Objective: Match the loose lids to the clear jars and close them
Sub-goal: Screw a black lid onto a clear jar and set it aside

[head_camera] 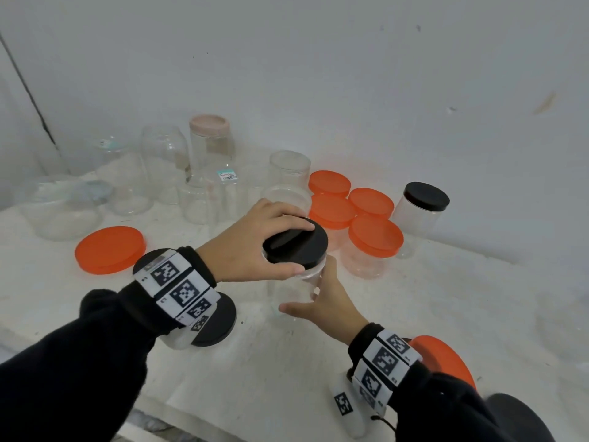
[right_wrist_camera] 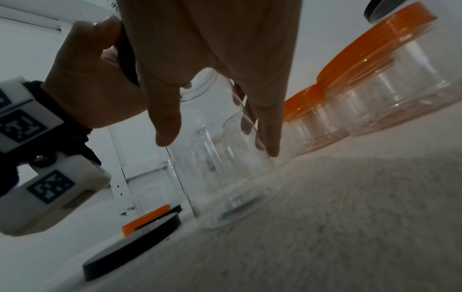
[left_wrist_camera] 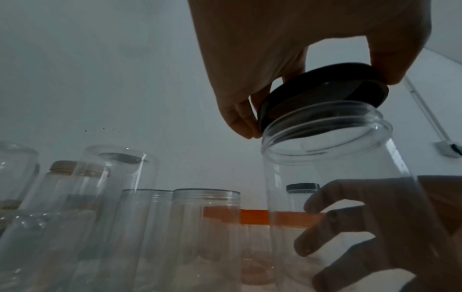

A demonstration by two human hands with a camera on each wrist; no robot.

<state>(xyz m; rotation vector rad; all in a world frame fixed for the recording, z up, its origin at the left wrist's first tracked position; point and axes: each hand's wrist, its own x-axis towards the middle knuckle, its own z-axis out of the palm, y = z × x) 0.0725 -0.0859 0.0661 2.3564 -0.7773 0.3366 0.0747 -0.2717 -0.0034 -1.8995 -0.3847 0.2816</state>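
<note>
Frame centre: your left hand (head_camera: 255, 240) grips the black lid (head_camera: 296, 244), tilted over the mouth of the upright clear jar (left_wrist_camera: 325, 177), which your right hand (head_camera: 325, 301) grasps lower down.

The work surface is a white table (head_camera: 446, 314) with a rough, speckled top, set directly against a plain pale grey wall (head_camera: 318, 59). The wall carries a few small dark specks and one brownish smudge (head_camera: 545, 103) at upper right. A thin dark cable (head_camera: 28, 87) runs diagonally down the wall at left. Lighting is soft and even.
</note>
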